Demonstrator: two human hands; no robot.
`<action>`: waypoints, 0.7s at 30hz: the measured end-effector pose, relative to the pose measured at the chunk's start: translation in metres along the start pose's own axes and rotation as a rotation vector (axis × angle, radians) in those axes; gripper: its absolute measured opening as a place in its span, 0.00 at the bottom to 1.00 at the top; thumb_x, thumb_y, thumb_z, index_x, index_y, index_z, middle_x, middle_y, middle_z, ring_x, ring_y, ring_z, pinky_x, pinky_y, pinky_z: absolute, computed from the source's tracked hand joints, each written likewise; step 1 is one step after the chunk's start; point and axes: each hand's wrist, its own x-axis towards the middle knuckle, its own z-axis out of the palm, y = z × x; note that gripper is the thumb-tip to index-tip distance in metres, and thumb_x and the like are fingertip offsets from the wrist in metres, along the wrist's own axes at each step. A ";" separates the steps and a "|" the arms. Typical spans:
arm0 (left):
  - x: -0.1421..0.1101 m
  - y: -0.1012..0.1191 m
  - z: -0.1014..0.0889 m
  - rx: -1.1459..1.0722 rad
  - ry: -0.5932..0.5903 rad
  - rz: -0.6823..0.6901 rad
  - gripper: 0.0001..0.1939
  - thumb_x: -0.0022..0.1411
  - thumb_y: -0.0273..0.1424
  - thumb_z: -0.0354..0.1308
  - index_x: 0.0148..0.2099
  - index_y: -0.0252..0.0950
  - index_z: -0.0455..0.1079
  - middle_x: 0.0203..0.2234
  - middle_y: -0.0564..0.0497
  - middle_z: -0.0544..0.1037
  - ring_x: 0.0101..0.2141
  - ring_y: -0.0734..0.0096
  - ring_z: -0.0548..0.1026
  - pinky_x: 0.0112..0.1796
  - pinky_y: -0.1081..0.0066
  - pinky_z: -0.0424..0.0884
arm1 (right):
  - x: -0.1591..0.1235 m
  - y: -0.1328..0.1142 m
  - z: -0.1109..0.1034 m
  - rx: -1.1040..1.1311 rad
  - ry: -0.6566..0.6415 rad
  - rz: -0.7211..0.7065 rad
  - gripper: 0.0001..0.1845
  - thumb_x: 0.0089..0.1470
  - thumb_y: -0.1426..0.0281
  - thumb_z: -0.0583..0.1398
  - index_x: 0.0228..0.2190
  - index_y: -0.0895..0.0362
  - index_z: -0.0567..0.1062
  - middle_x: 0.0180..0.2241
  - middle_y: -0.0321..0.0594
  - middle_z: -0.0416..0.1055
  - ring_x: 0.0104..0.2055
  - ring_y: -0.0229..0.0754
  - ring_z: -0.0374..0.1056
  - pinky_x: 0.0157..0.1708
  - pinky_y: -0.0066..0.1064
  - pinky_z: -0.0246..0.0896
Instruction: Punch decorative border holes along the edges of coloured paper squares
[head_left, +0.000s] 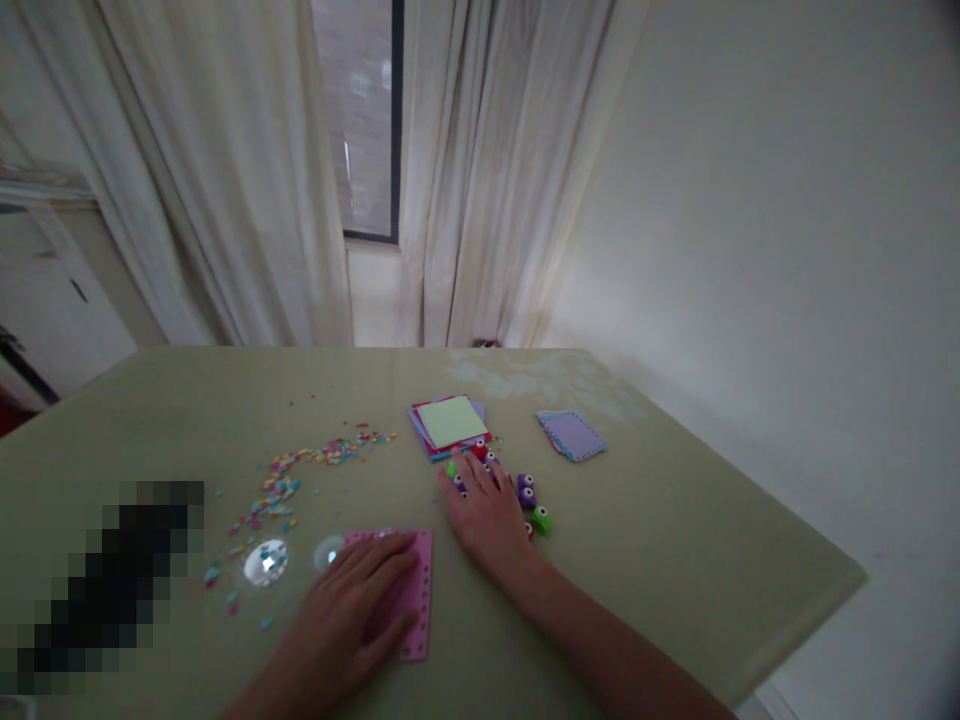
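Observation:
My left hand [360, 600] lies on a pink card [420, 610] with holes punched along its edge, fingers stretched out and covering much of it. Farther forward, my right hand [484, 505] reaches over a cluster of small toys with big white eyes, its fingers spread among them. A purple toy [526, 490] and a green toy [541, 519] show to the right of this hand; others are partly hidden beneath the fingers. Just beyond the fingertips is a stack of colored cards, with a pale green card [452, 421] on top.
A second card stack with a purple card [576, 435] on top lies farther right. Colorful confetti [281, 485] trails across the left side of the table [637, 590]. Two clear round discs, one with blue bits on it [266, 562], sit left of the pink card. A wall borders the right.

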 end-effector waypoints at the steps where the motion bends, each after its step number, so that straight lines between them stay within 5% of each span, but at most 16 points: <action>1: -0.001 0.000 0.000 0.007 -0.003 0.005 0.29 0.73 0.43 0.62 0.73 0.53 0.64 0.69 0.51 0.73 0.64 0.50 0.75 0.62 0.49 0.74 | 0.006 0.001 0.002 -0.012 -0.007 0.023 0.26 0.74 0.68 0.55 0.69 0.54 0.68 0.75 0.54 0.56 0.74 0.60 0.57 0.71 0.59 0.51; 8: 0.004 0.003 -0.005 0.029 0.009 0.028 0.31 0.73 0.43 0.62 0.74 0.51 0.63 0.70 0.51 0.72 0.64 0.52 0.76 0.62 0.51 0.75 | 0.029 0.014 -0.001 -0.146 -0.118 0.086 0.23 0.73 0.70 0.55 0.64 0.63 0.74 0.69 0.62 0.66 0.71 0.64 0.63 0.73 0.61 0.47; 12: 0.004 0.002 -0.003 0.048 0.019 0.051 0.31 0.73 0.44 0.62 0.75 0.51 0.63 0.70 0.51 0.72 0.64 0.53 0.76 0.63 0.54 0.74 | 0.027 0.023 -0.009 -0.121 -0.172 0.145 0.23 0.73 0.73 0.53 0.64 0.59 0.74 0.70 0.60 0.66 0.71 0.62 0.63 0.73 0.62 0.47; 21: 0.002 0.012 -0.008 0.158 0.100 0.166 0.38 0.72 0.45 0.63 0.78 0.46 0.57 0.70 0.52 0.71 0.64 0.59 0.76 0.63 0.63 0.73 | -0.043 0.037 -0.021 0.017 -0.122 0.185 0.37 0.70 0.52 0.59 0.74 0.45 0.60 0.79 0.47 0.45 0.79 0.62 0.47 0.74 0.63 0.42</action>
